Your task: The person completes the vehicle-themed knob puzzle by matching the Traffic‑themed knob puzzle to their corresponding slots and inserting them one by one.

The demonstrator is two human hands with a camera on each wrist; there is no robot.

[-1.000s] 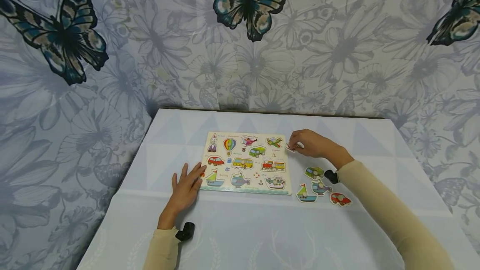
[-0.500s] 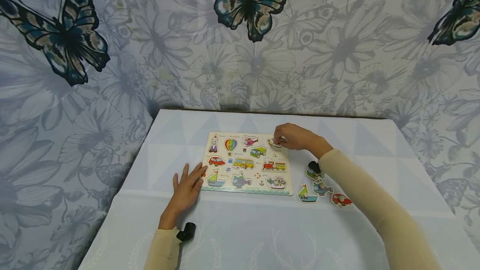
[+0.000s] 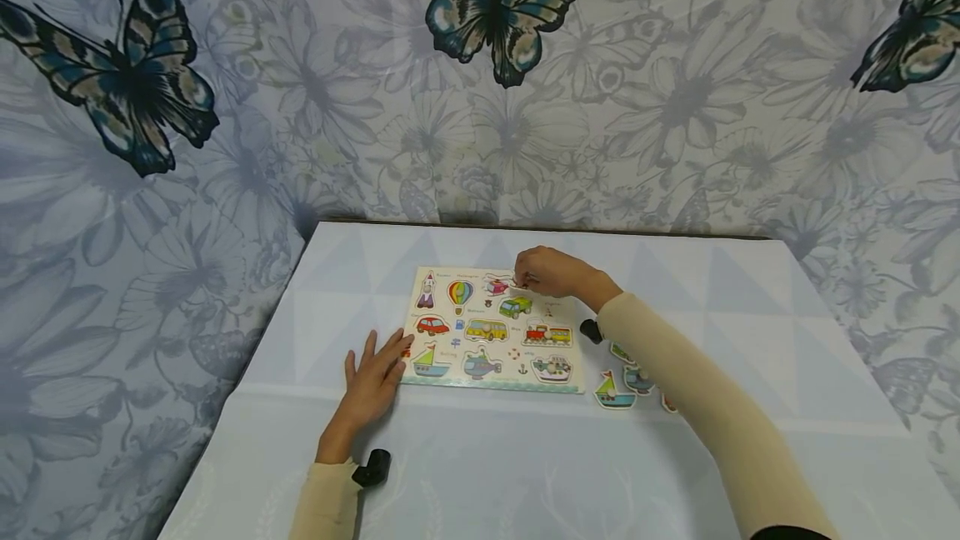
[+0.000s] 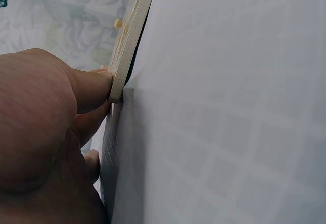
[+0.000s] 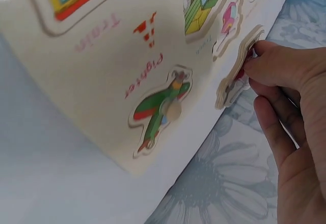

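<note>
A cream wooden puzzle board (image 3: 442, 382) with vehicle pictures lies on the table. My left hand (image 3: 369, 382) rests at its left edge with fingers spread; in the left wrist view the thumb (image 4: 91, 89) touches the board's edge (image 4: 133, 46). My right hand (image 3: 551, 273) pinches a wooden puzzle piece (image 5: 232, 84) by thumb and fingers above the board's far edge. This piece is tilted nearly edge-on, with some red on its face, close to the pink helicopter picture (image 5: 227, 23). A green fighter plane piece (image 5: 155, 107) with a round knob lies in the board's corner.
Right of the board lie loose pieces: a sailboat (image 3: 613, 392), a blue piece (image 3: 637, 379), a green one (image 3: 619, 352) and a red one (image 3: 667, 404), the last three partly covered by the right sleeve (image 3: 690, 390). A floral-patterned wall covering (image 3: 480, 148) hangs behind the table.
My right hand has moved left with its puzzle piece, from beside the board's right edge, past the fighter plane, to near the helicopter. The left hand stays in place.
</note>
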